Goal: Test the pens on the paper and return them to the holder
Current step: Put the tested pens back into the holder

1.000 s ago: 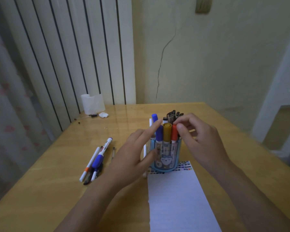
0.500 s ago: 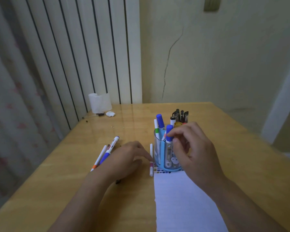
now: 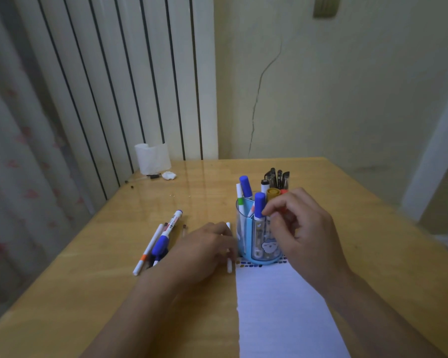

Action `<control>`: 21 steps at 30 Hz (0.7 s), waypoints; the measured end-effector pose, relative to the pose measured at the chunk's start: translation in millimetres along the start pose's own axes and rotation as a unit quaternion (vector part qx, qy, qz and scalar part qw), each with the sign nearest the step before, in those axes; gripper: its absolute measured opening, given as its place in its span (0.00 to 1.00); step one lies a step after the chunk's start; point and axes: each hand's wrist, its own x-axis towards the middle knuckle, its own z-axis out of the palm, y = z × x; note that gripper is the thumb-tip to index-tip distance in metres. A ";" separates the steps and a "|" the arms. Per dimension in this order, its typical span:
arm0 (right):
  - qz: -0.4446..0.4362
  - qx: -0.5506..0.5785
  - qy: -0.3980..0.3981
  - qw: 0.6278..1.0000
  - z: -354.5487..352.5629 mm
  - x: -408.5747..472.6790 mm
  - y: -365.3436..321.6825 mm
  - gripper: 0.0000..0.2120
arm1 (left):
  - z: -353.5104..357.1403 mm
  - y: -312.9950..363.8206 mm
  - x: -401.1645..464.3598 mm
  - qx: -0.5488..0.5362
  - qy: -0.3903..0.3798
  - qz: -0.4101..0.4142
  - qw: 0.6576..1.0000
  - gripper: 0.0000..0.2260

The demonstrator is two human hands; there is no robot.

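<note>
A blue see-through pen holder (image 3: 259,250) stands at the top edge of a white lined paper (image 3: 282,311) that carries small colour marks. Blue-capped markers (image 3: 259,205), a yellow-capped one (image 3: 273,192), black pens (image 3: 277,177) and a white pen with a green band (image 3: 240,201) stick out of it. My right hand (image 3: 303,233) is at the holder's top, its fingers curled round an orange-capped marker (image 3: 284,192). My left hand (image 3: 204,248) lies palm down on the table, fingers resting across a white pen (image 3: 229,266) just left of the holder.
Left of my left hand lie a white pen with an orange band (image 3: 148,253), a blue-capped marker (image 3: 167,233) and some dark pens. A white translucent cup (image 3: 153,158) and a crumpled white scrap (image 3: 169,175) sit at the far left corner of the wooden table (image 3: 373,254).
My left hand came away from the holder, dropped to the table and slid right onto the white pen. My right hand stayed at the pens in the holder, curling lower.
</note>
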 end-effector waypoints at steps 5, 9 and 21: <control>-0.004 0.004 0.001 1.000 -1.0 -0.3 0.2 0.10 | -5.4 0.5 -0.2 -0.035 0.053 -0.002 0.998 0.09; -0.012 0.013 -0.011 1.000 -0.3 -0.4 -0.2 0.06 | -13.7 4.4 -1.5 -0.140 0.152 -0.006 0.978 0.03; 0.014 0.052 -0.036 0.998 3.0 -2.4 -3.0 0.04 | -30.4 31.0 -3.7 -0.287 0.262 0.066 0.919 0.06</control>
